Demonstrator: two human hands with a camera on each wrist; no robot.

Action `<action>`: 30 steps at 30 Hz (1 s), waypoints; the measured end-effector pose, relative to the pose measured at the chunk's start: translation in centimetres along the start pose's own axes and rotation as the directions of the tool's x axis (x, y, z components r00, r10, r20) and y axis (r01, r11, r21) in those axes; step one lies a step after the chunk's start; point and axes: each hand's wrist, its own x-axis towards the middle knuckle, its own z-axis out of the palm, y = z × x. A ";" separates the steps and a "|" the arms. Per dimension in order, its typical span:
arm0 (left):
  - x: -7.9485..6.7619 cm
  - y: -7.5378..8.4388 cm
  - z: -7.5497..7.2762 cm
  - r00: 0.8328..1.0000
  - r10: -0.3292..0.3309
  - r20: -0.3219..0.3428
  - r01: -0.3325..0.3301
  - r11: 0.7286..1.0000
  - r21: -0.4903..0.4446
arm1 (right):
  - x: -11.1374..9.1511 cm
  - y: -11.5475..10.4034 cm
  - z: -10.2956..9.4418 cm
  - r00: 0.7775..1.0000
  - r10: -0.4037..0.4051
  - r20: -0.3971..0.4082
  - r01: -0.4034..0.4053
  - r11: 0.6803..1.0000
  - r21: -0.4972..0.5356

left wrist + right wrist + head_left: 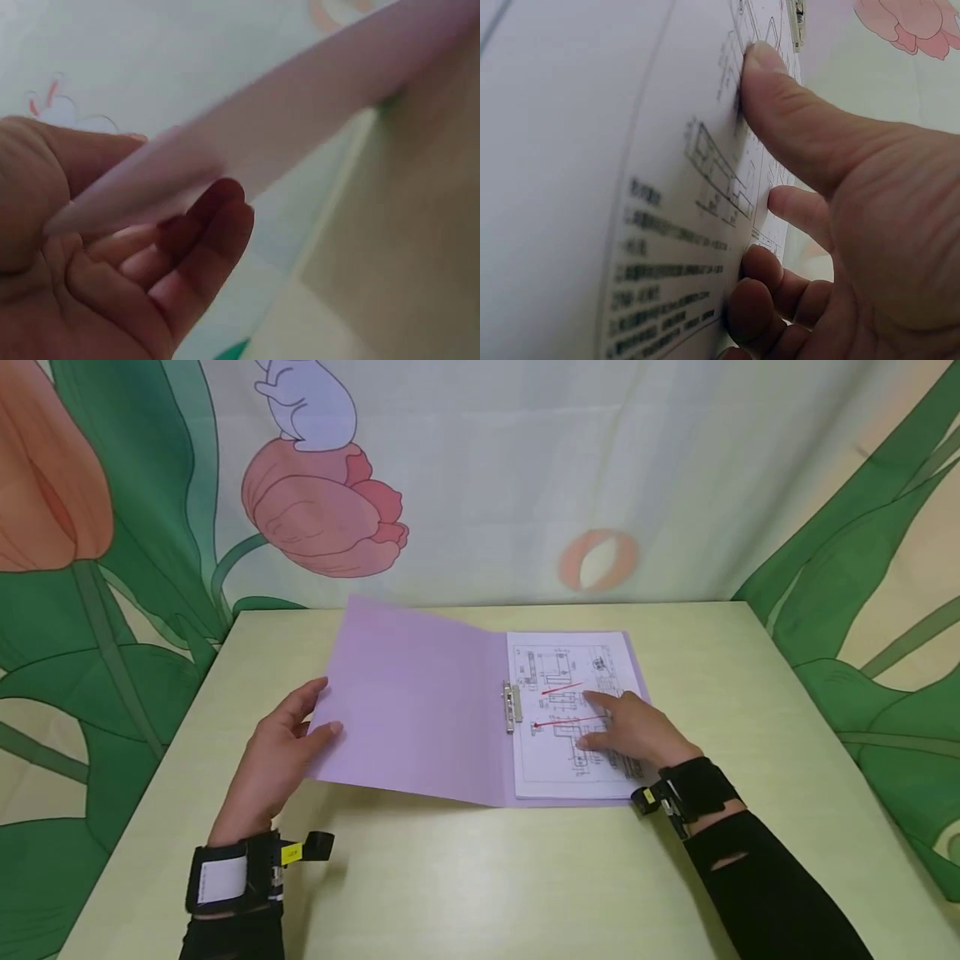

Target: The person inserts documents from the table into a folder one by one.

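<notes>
A purple file folder (420, 710) lies spread on the table, its left cover raised off the surface. My left hand (281, 743) holds that cover's outer edge between thumb and fingers; in the left wrist view the cover (262, 120) slants up from the hand, seen nearly edge-on. On the right side sits a stack of white paper (551, 781) with technical drawings and red marks, beside a metal clip (512, 707) near the spine. My right hand (637, 727) rests on this stack, its thumb (787, 97) and fingertips touching the printed top sheet (562, 187).
The pale table (450, 877) ends at the back against a white curtain (480, 485) printed with flowers. Green leaf-patterned cloth (885, 710) hangs along the right side, and similar cloth stands at the left. Black straps with small cameras circle both wrists.
</notes>
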 end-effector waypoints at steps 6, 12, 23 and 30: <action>-1.4 2.7 -0.3 0.981 0.181 0.066 -0.140 0.906 -0.399 | 0.2 -0.9 0.5 1.000 0.022 0.018 -0.022 1.000 -0.003; -1.8 4.4 1.4 0.935 0.336 0.114 -0.228 0.815 -0.533 | 0.5 -2.5 1.2 1.000 0.020 0.017 -0.020 1.000 -0.023; -0.7 5.5 8.2 0.874 0.340 0.346 -0.268 0.933 -0.240 | 0.8 -6.6 3.4 1.000 -0.027 -0.006 0.027 0.998 -0.062; 0.6 5.0 12.5 0.832 0.358 0.424 -0.411 0.911 0.036 | 0.3 -5.2 3.8 0.946 -0.252 -0.205 0.270 0.960 0.067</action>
